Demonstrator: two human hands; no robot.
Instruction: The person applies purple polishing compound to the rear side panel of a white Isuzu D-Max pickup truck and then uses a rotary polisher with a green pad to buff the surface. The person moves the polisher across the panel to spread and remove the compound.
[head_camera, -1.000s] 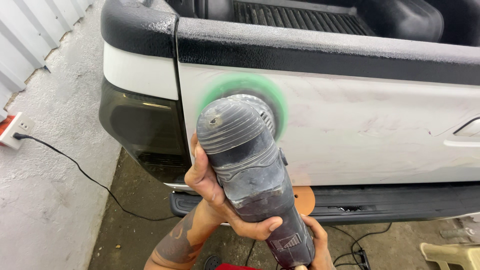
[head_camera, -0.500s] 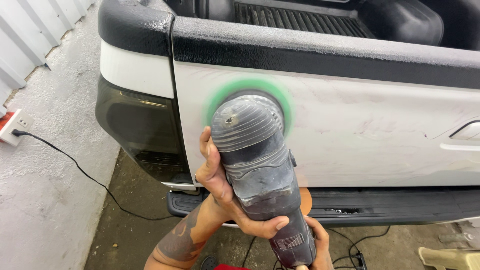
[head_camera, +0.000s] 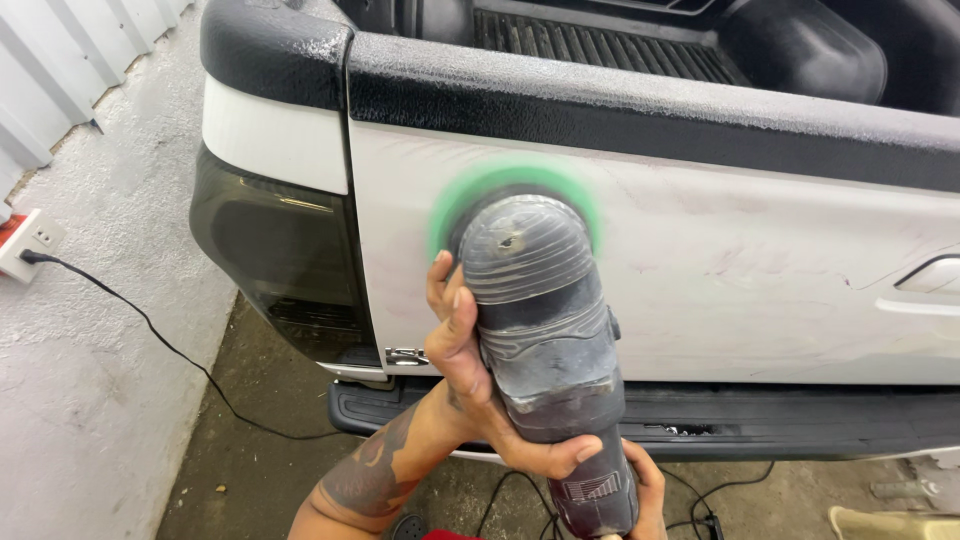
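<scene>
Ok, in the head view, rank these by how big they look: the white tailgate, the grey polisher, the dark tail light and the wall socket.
Largest to smallest:
1. white tailgate
2. grey polisher, though it is nearest the camera, so it looks bigger than it is
3. dark tail light, close to the polisher in apparent size, so that order is unsure
4. wall socket

Green pad (head_camera: 470, 195) on grey polisher (head_camera: 535, 320), white tailgate (head_camera: 740, 270), black ribbed bumper (head_camera: 800, 420)

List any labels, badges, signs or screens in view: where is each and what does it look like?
Label: on the polisher body near its rear grip, small dark patch with pale marks, between the left hand and right hand.
Badge: low on the white tailgate, left corner, small chrome piece, partly hidden.
No signs, packages or screens.
</scene>
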